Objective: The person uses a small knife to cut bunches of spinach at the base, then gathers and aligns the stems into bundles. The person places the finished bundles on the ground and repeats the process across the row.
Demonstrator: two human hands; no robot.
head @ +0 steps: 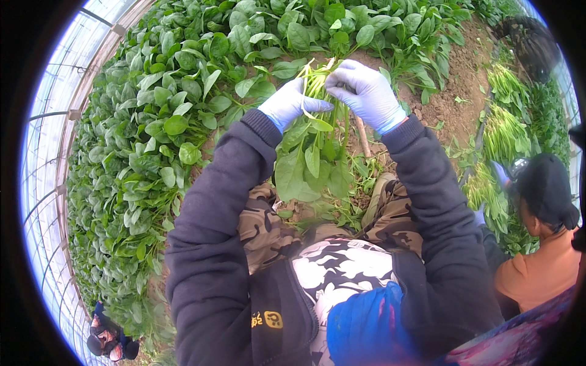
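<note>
A bunch of spinach (316, 155) hangs leaves down, its pale stems uppermost. My left hand (293, 103), in a light violet glove, is closed around the stems from the left. On the other side my right hand (366, 94), gloved alike, has its curled fingers and thumb pinched on the stems near their top ends. Some of its fingertips are hidden by the hand itself. A thin yellowish stem loops over my left thumb. Below the hands, a wooden handle (363, 137) rests on the soil, partly covered by leaves.
Dense spinach plants (183, 110) grow ahead and to the left. At right, cut spinach bunches (506, 132) lie in a row along bare soil (462, 73). A co-worker (545, 228) handles spinach there; another person (110, 338) is at lower left. Greenhouse film (55, 91) curves along the left.
</note>
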